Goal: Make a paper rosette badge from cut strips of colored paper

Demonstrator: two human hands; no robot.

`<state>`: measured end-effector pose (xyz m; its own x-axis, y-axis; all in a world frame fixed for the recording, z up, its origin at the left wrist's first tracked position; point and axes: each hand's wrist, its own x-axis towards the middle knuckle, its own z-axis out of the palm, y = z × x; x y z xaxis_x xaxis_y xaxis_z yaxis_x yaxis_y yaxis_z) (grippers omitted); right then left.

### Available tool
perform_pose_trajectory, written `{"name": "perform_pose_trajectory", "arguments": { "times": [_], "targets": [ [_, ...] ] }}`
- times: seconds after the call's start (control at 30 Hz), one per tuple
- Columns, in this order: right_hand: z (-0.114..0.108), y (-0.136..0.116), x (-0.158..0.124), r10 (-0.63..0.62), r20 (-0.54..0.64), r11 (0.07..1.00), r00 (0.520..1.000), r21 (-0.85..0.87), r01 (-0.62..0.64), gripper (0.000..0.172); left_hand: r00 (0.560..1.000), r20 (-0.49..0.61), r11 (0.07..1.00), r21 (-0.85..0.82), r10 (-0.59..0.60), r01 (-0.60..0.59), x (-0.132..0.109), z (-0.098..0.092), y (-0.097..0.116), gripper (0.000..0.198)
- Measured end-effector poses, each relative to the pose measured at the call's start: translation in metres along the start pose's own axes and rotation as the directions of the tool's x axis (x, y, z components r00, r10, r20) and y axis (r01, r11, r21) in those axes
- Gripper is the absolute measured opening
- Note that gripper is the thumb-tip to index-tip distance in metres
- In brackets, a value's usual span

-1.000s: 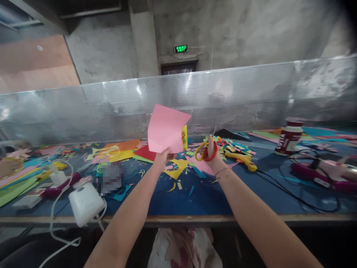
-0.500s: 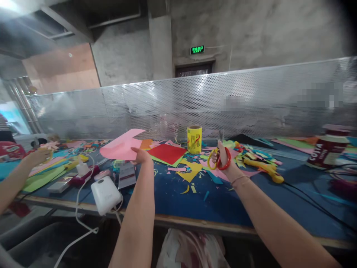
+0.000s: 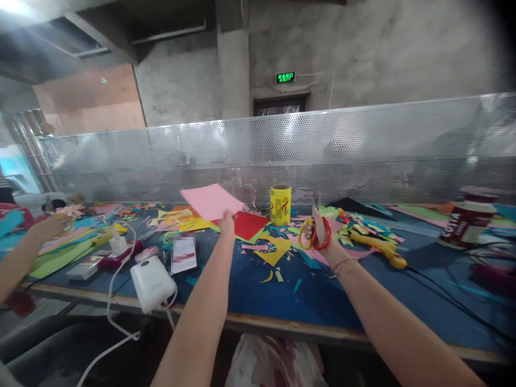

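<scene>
My left hand (image 3: 227,221) pinches the near edge of a pink sheet of paper (image 3: 209,201), lifted above the table. Under and right of it lies a red sheet (image 3: 250,226) on top of a green one. My right hand (image 3: 319,231) is closed around scissors (image 3: 325,234) with one yellow and one red handle loop, blades pointing up and away from me. Between the hands, a yellow cut scrap (image 3: 275,248) and small paper bits lie on the blue table (image 3: 258,293). A yellow roll (image 3: 280,205) stands upright behind them.
A yellow glue gun (image 3: 381,248) with its cord lies at right, near a brown bottle (image 3: 467,220). A white power bank (image 3: 152,282) with a cable and a phone (image 3: 184,253) lie at left. Another person's hand (image 3: 52,227) is at far left. A perforated metal screen (image 3: 226,150) stands behind.
My left hand has moved right with the pink sheet, which was curled and now lies flatter, over the red sheet's left side. The phone screen has lit up. My right hand keeps the scissors.
</scene>
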<state>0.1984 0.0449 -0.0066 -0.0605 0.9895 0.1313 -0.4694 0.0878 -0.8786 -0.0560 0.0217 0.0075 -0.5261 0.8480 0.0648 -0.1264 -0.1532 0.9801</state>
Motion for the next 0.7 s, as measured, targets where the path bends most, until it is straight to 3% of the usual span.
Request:
{"name": "perform_pose_trajectory", "arguments": {
  "times": [0.1,0.2,0.4,0.53,0.7],
  "targets": [
    [0.000,0.006,0.001,0.041,-0.027,0.997,0.999,-0.057,-0.042,0.050,0.988,0.147,0.994,-0.092,-0.054,0.068,-0.011,0.023,-0.012,0.025],
    [0.002,0.013,0.001,0.025,-0.044,0.995,0.999,-0.091,-0.029,0.043,0.944,0.311,0.973,-0.160,-0.107,0.163,-0.021,0.030,-0.020,0.023],
    [0.007,0.012,0.000,-0.143,-0.086,0.979,0.986,-0.155,0.128,0.035,0.881,0.457,0.992,0.028,-0.121,0.122,-0.027,0.032,-0.031,0.022],
    [0.004,0.010,0.003,-0.209,-0.110,0.964,0.972,-0.192,0.186,0.034,0.878,0.466,0.994,0.051,-0.109,0.097,-0.023,0.032,-0.033,0.030],
    [-0.007,0.003,0.012,-0.300,-0.139,0.933,0.944,-0.249,0.260,0.038,0.919,0.358,0.986,0.084,-0.166,0.146,-0.011,0.022,-0.028,0.023]
  ]
}}
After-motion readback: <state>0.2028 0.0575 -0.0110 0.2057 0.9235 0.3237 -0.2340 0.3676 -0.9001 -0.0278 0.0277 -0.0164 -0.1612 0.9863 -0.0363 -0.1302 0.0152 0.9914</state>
